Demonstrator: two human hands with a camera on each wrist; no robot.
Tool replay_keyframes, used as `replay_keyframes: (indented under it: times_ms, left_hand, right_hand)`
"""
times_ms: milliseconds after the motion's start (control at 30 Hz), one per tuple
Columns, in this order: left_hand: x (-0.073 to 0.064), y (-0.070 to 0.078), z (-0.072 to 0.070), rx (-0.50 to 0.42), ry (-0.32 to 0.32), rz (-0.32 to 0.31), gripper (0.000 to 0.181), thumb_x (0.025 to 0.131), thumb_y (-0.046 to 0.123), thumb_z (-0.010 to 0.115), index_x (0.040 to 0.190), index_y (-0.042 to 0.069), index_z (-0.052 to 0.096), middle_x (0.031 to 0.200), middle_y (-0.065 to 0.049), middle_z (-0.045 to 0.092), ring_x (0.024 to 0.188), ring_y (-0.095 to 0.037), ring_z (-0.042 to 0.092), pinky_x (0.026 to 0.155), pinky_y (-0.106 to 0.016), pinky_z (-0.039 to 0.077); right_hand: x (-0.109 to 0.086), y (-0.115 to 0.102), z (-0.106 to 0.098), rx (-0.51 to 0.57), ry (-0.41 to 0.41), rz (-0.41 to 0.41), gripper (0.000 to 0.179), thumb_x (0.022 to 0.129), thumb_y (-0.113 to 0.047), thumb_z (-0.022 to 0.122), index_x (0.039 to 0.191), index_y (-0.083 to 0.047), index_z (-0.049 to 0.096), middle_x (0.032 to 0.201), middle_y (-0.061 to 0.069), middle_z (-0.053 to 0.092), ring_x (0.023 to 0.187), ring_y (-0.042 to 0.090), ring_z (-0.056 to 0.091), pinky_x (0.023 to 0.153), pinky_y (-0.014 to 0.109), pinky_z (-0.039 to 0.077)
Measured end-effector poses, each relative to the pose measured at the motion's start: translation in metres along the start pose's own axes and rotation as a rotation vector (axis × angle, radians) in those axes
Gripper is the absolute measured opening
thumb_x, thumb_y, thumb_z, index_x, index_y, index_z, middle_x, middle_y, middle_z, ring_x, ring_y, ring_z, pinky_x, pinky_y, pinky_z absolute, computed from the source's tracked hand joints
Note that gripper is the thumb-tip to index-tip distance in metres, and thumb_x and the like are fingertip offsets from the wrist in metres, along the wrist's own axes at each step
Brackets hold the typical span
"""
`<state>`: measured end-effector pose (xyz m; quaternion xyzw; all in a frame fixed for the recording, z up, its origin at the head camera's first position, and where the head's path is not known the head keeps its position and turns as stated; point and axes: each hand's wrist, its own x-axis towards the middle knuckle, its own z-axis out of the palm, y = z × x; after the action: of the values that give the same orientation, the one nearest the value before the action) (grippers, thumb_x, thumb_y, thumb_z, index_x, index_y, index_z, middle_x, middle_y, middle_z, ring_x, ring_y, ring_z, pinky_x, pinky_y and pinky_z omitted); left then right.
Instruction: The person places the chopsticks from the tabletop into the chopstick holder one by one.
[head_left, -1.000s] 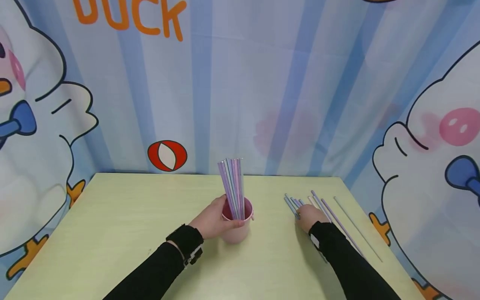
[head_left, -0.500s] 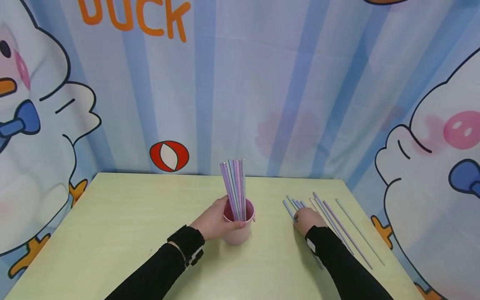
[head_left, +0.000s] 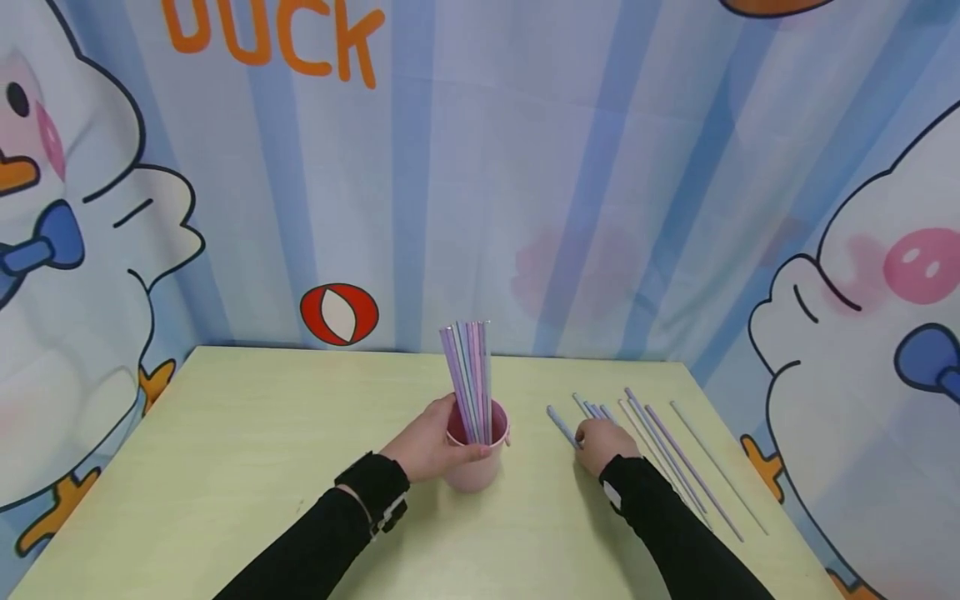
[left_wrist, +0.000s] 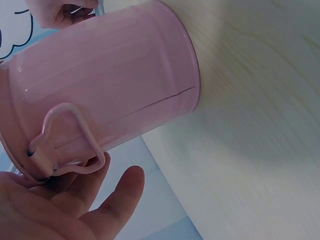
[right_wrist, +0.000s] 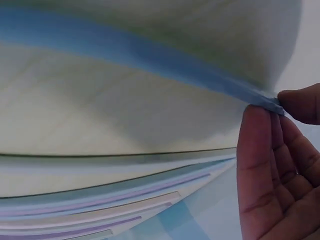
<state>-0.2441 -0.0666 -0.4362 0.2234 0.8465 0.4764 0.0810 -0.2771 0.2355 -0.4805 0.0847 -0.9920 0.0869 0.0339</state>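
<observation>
left hand (head_left: 431, 442): fingers hold pink cup (head_left: 474, 476) by rim | cup: on worktop (head_left: 262, 433), straws (head_left: 472, 375) inside | right hand (head_left: 603, 447): fingers pinch blue straw (head_left: 563, 426), right of cup | loose straws (head_left: 694, 472): lie beside right hand

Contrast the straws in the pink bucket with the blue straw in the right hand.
The straws in the bucket stand almost upright; the blue straw in the right hand is held flatter. The bucket's straws form a bunch; the blue straw is single. The bunch mixes purple, pink and blue; the held straw looks blue. All are slender.
</observation>
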Motion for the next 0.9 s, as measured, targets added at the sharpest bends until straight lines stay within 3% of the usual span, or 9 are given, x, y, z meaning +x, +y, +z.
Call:
replay_keyframes:
  times_ms: [133,333,533,700,900]
  left_hand:
    - [-0.001,0.0,0.0,0.009,0.001,0.005,0.076,0.081,0.035,0.078,0.143,0.017,0.038,0.133,-0.004,0.052,0.117,-0.022,0.053,0.099,-0.044,0.049]
    - [-0.001,-0.001,0.0,0.019,0.011,0.007,0.077,0.08,0.039,0.078,0.142,0.017,0.039,0.132,-0.003,0.053,0.117,-0.022,0.053,0.1,-0.044,0.049]
    - [0.0,-0.003,0.001,0.011,0.011,0.016,0.076,0.08,0.04,0.078,0.142,0.017,0.04,0.13,-0.003,0.053,0.115,-0.021,0.054,0.099,-0.043,0.049]
    - [0.0,-0.004,0.001,-0.013,0.015,0.016,0.077,0.08,0.037,0.079,0.142,0.016,0.039,0.132,-0.004,0.053,0.117,-0.023,0.053,0.1,-0.045,0.048]
    - [0.0,-0.004,0.001,-0.024,0.019,0.018,0.078,0.08,0.034,0.079,0.144,0.016,0.038,0.134,-0.004,0.052,0.119,-0.023,0.053,0.101,-0.046,0.048]
  right_hand:
    - [-0.001,-0.007,-0.016,0.092,-0.005,0.016,0.018,0.084,-0.012,0.071,0.1,-0.005,0.068,0.08,0.005,0.063,0.067,0.02,0.057,0.063,0.039,0.05]
    - [0.005,-0.029,-0.059,0.291,0.045,0.006,0.022,0.088,-0.01,0.065,0.108,0.0,0.061,0.083,0.008,0.059,0.066,0.021,0.052,0.062,0.038,0.046]
    - [0.012,-0.056,-0.098,0.469,0.111,-0.017,0.021,0.092,-0.012,0.06,0.111,-0.002,0.056,0.088,0.009,0.059,0.069,0.021,0.059,0.063,0.036,0.052]
    - [0.02,-0.074,-0.117,0.558,0.152,-0.048,0.024,0.096,-0.014,0.058,0.118,-0.004,0.053,0.097,0.011,0.058,0.08,0.024,0.06,0.07,0.037,0.057]
    - [0.028,-0.092,-0.135,0.676,0.234,-0.073,0.028,0.096,-0.012,0.056,0.121,0.0,0.054,0.099,0.014,0.058,0.081,0.026,0.06,0.072,0.039,0.059]
